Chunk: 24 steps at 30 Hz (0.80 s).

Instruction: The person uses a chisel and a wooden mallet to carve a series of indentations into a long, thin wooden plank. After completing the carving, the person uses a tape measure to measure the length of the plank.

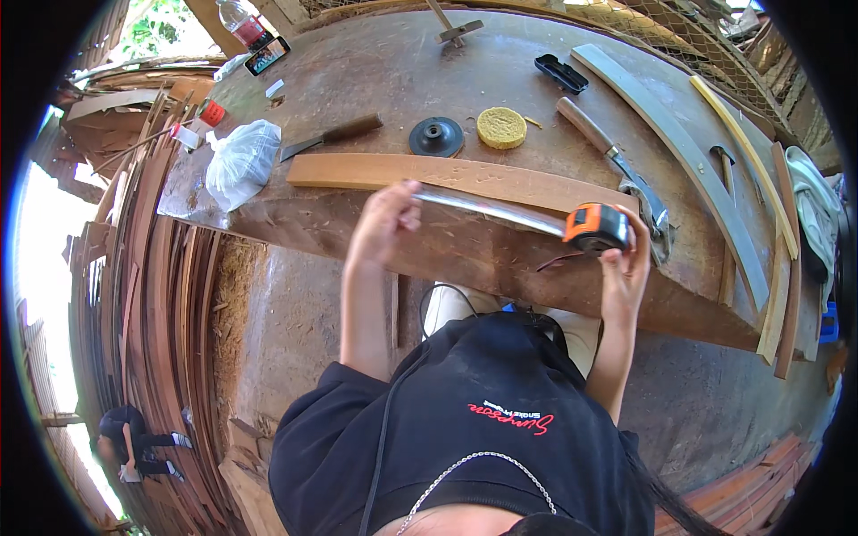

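One orange-and-black tape measure point(595, 229) sits at ten o'clock from the right hand point(629, 255), its case clasped between thumb and fingers. The silvery blade point(492, 210) is drawn out toward half past nine, ending at the left hand point(384, 219), whose curled fingers grasp its tip. Just beyond, on the blade's twelve o'clock side, lies a long wooden board point(384, 169); whether they touch, I cannot tell. On the workbench point(384, 67), a knife point(351, 129) lies at eleven o'clock from the left hand, a black disc point(436, 138) at one, and a yellow pad point(501, 129) at two.
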Each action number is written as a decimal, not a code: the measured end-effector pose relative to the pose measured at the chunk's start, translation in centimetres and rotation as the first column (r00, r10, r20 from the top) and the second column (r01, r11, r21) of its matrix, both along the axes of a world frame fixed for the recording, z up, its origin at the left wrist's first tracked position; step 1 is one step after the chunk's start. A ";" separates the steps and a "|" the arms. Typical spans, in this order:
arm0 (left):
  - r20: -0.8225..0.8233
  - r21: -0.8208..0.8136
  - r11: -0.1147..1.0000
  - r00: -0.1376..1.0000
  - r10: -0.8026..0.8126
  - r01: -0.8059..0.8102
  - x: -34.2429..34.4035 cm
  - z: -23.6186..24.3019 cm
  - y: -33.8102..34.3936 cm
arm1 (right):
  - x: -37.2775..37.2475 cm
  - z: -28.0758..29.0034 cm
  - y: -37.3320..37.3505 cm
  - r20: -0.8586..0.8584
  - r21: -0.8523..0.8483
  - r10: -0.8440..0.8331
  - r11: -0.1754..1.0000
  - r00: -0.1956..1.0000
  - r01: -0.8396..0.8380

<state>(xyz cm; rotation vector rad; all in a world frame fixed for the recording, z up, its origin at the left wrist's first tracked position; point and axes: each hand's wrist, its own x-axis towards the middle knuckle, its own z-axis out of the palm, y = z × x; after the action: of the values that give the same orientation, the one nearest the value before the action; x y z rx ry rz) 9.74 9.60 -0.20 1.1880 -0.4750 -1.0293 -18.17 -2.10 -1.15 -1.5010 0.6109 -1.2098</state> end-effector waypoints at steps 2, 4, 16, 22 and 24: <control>0.085 0.003 0.993 0.990 0.115 -0.116 4.1 0.3 1.9 | -1.6 -0.4 -1.2 0.007 -0.001 -0.088 0.996 0.996 0.088; 0.161 0.026 0.969 0.958 0.237 -0.244 7.0 1.0 3.6 | -3.5 -1.0 -2.6 0.004 -0.018 -0.188 0.982 0.982 0.188; 0.692 0.228 0.746 0.643 0.328 -0.626 19.9 -0.4 8.3 | -8.2 -2.9 -6.5 -0.028 -0.023 -0.312 0.950 0.950 0.312; 0.867 0.195 0.701 0.454 0.203 -0.686 22.2 -2.6 7.7 | -8.2 -2.7 -7.2 -0.115 -0.078 -0.346 0.938 0.931 0.339; 0.874 0.173 0.701 0.436 0.215 -0.692 22.8 -3.5 8.0 | -8.0 -2.7 -7.2 -0.145 -0.093 -0.345 0.938 0.927 0.335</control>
<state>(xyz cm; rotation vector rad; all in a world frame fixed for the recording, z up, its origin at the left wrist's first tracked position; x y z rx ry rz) 32.51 17.63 -3.66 2.1657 -0.5126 0.0123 -26.16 -9.27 -3.89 -1.6019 0.9795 -1.3905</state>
